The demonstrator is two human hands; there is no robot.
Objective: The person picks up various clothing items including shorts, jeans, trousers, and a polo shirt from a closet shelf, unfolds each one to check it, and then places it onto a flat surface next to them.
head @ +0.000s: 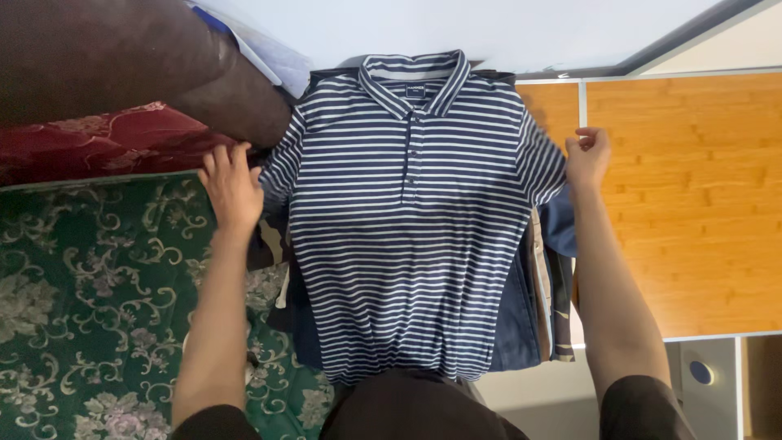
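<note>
A navy polo shirt with white stripes (407, 236) lies spread flat, collar away from me, on top of a stack of other clothes. My left hand (230, 189) rests flat at the edge of its left sleeve, fingers apart. My right hand (588, 155) pinches the hem of the right sleeve between closed fingers. Both of my forearms run down either side of the shirt.
Under the shirt sit folded dark blue and beige garments (542, 285). A green floral mattress (90, 301) lies to the left, with a red patterned cushion (98, 138) and a brown cushion (122, 57) behind it. An orange wooden panel (684, 204) stands to the right.
</note>
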